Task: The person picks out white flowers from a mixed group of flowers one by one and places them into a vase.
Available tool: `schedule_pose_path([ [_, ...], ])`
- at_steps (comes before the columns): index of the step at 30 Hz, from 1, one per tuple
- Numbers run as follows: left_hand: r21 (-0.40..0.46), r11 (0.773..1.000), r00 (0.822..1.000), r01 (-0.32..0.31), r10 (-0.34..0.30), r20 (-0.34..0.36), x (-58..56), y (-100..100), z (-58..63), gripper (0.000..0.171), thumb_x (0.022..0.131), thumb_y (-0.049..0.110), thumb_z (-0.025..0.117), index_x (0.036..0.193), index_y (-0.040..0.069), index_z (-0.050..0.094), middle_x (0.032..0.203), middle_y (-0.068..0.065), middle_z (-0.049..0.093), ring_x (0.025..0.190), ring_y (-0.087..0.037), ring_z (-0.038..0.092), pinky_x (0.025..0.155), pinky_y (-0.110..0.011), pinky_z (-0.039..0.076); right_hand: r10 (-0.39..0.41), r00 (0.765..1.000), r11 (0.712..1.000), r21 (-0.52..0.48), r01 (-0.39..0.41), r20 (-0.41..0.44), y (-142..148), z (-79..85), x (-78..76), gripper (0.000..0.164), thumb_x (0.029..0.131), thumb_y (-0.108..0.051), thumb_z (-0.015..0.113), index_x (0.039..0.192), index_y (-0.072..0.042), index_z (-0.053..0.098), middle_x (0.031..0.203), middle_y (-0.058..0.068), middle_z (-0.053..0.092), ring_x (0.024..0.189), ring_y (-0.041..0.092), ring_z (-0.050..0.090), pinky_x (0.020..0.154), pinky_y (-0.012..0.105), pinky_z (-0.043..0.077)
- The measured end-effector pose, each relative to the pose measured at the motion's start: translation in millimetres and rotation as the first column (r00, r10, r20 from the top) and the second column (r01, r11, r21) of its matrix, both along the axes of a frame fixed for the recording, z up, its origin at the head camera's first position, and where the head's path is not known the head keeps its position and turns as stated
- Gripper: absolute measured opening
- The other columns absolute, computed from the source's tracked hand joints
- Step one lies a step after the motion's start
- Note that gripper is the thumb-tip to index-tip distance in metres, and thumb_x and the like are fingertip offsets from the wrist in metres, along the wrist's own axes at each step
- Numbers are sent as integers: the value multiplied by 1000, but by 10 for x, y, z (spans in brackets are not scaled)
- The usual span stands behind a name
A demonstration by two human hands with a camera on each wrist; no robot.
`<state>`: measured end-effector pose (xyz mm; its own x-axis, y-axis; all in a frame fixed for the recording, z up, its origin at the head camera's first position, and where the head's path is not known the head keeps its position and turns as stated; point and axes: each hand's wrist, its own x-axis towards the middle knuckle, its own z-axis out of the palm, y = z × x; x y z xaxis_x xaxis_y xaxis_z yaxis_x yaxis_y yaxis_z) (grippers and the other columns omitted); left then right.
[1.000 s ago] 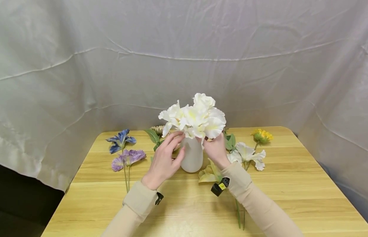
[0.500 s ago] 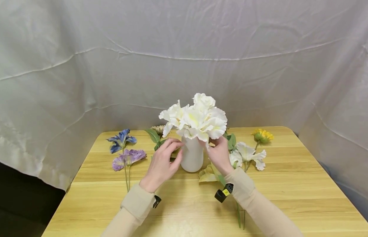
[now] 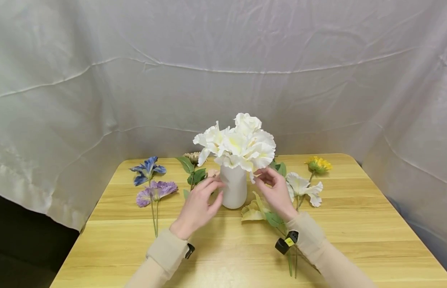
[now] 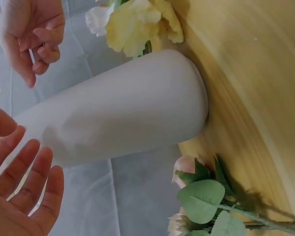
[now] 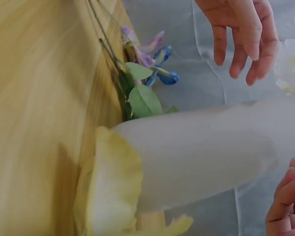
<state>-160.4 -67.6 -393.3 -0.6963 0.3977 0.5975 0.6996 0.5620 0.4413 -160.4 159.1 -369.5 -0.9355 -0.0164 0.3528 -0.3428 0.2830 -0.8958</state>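
While the vase (image 3: 234,190) stayed put, the left hand (image 3: 199,206), fingers loose, sank slightly; the right hand (image 3: 277,194), relaxed, drew outward.

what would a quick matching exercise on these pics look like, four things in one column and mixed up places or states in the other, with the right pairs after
Things
1. vase
2. bunch of white flowers
3. blue flower
4. bright yellow flower

Places or states
a. lying near the far right corner of the table
b. standing upright
c. on the left, just beyond the purple flower
d. above the vase's mouth

Right pairs: 1-b, 2-d, 3-c, 4-a
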Motion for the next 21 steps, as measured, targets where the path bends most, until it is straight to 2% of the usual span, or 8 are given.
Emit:
schedule_pose_path([
  [4,-30,999,1000,14,-13,18,21,33,-25,21,88,8,61,108,7,66,113,-4,64,106,-20,59,93,-34,50,17,998,999,37,-19,58,122,-21,53,15,91,-1,56,103,7,60,89,19,62,73,17,60,58,22,51],
  [8,-72,997,1000,18,-16,25,43,78,-43,22,88,11,62,109,9,65,110,0,64,100,-15,60,86,-31,52,48,992,998,22,-50,117,302,-161,33,18,93,-8,56,107,3,60,88,16,62,69,15,59,53,25,51],
  [11,-109,994,999,33,-30,34,57,125,-55,23,89,14,61,111,10,65,111,0,63,101,-14,59,88,-31,52,49,988,998,33,-54,144,454,-259,31,22,95,-15,56,110,1,59,90,18,63,69,15,60,53,29,52],
  [14,-153,987,997,57,-49,54,66,187,-70,26,89,17,61,114,11,63,113,0,62,104,-14,58,91,-32,50,46,988,998,45,-53,149,604,-295,65,25,95,-16,56,112,2,58,93,22,63,71,18,61,55,32,53],
  [18,-206,975,994,88,-72,83,73,279,-85,29,90,20,59,117,11,61,117,1,60,105,-15,58,92,-32,50,37,991,997,58,-45,130,821,-318,122,25,95,-12,55,113,6,57,93,25,64,70,15,61,55,28,53],
  [21,-236,966,993,105,-88,81,71,353,-93,29,90,20,58,117,11,61,117,1,60,105,-15,58,92,-31,50,22,993,996,85,-32,116,999,-342,169,24,96,-9,53,113,7,56,89,18,65,69,12,60,55,27,53],
])
